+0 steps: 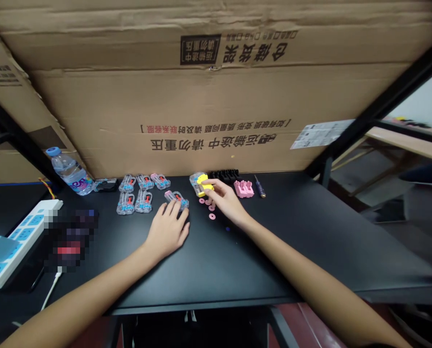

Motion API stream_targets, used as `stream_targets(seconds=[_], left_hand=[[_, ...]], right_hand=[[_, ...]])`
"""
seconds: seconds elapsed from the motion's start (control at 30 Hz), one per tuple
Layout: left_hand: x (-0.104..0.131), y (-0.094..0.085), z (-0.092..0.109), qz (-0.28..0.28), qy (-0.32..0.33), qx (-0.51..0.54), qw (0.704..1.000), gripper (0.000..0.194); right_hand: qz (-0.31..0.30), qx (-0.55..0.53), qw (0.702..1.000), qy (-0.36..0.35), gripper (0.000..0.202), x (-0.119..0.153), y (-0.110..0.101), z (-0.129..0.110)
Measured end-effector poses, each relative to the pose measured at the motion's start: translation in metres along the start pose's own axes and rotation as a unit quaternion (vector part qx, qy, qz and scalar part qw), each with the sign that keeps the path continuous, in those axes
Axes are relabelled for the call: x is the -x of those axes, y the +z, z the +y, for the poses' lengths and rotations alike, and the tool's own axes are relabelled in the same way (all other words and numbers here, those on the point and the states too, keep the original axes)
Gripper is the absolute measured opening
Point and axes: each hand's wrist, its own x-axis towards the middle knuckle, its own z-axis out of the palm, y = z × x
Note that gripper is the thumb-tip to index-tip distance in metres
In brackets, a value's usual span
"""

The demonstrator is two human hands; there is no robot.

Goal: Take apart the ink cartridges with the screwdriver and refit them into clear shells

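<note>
My left hand (pixel 168 227) lies flat on the black table, fingers spread. Its fingertips touch a clear plastic casing (pixel 180 199) with blue and red parts and a pink end. My right hand (pixel 226 202) pinches a yellow plastic piece (pixel 203 182) over another clear casing (pixel 194 180). Small pink rings (pixel 212 216) lie just below those fingers, partly covered. Several more clear casings (pixel 144 201) with blue and red parts sit in two rows to the left. A pink notched block (pixel 244 189) and a row of black notched parts (pixel 224 175) are beside my right hand.
A screwdriver (pixel 260 187) lies at the right. At the left are a water bottle (pixel 71 171), a dark part (pixel 106 185), a white power strip (pixel 23 241) and a blurred-out device with a white cable (pixel 52 290). Cardboard (pixel 216 101) walls the table's back edge.
</note>
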Motion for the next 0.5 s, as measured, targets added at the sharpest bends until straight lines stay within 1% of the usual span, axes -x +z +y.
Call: stream_targets(seconds=[0.13, 0.23, 0.3, 0.37, 0.43, 0.5], left_hand=[[0.011, 0.002, 0.02, 0.007, 0.028, 0.054, 0.998, 0.045], [0.01, -0.002, 0.026, 0.026, 0.044, 0.07, 0.996, 0.042], [0.007, -0.007, 0.022, 0.031, 0.036, 0.073, 0.996, 0.034], [0.003, -0.011, 0.013, 0.026, 0.029, 0.073, 0.997, 0.028], [-0.001, -0.013, 0.0, 0.021, 0.021, 0.077, 0.997, 0.024], [-0.004, -0.012, -0.015, 0.025, 0.015, 0.086, 0.996, 0.018]], right_hand=[[-0.041, 0.078, 0.996, -0.025, 0.032, -0.007, 0.011, 0.009], [-0.063, 0.13, 0.988, -0.048, 0.03, -0.016, 0.016, 0.016], [-0.076, 0.158, 0.982, -0.075, 0.029, -0.022, 0.018, 0.019], [-0.093, 0.176, 0.976, -0.092, 0.032, -0.029, 0.019, 0.022], [-0.11, 0.204, 0.969, -0.088, 0.034, -0.033, 0.019, 0.024], [-0.114, 0.257, 0.956, -0.083, 0.033, -0.033, 0.019, 0.024]])
